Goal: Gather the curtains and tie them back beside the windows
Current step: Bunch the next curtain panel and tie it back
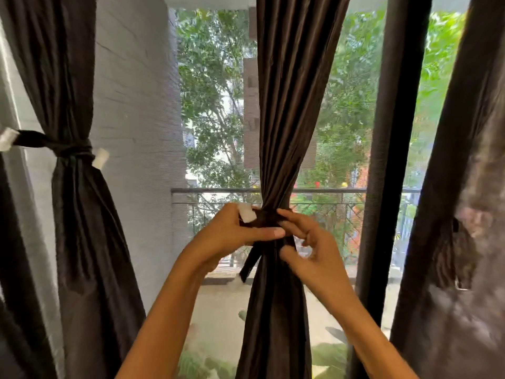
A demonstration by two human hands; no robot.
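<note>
A dark brown middle curtain (287, 105) hangs in front of the window, gathered to a narrow waist. A dark tie-back band (266, 216) wraps that waist; one white-tipped end (246, 213) sticks up and another end (250, 265) hangs down. My left hand (232, 233) grips the band at the waist, thumb pressed across it. My right hand (314, 247) touches the band's right side with fingers curled. A left curtain (73, 214) is bound with its own band (65, 150).
A loose dark curtain (459, 214) hangs at the right edge, partly blurred. A black window frame post (390, 132) stands between it and the middle curtain. Beyond the screen are a balcony railing (213, 190), a white wall (136, 105) and trees.
</note>
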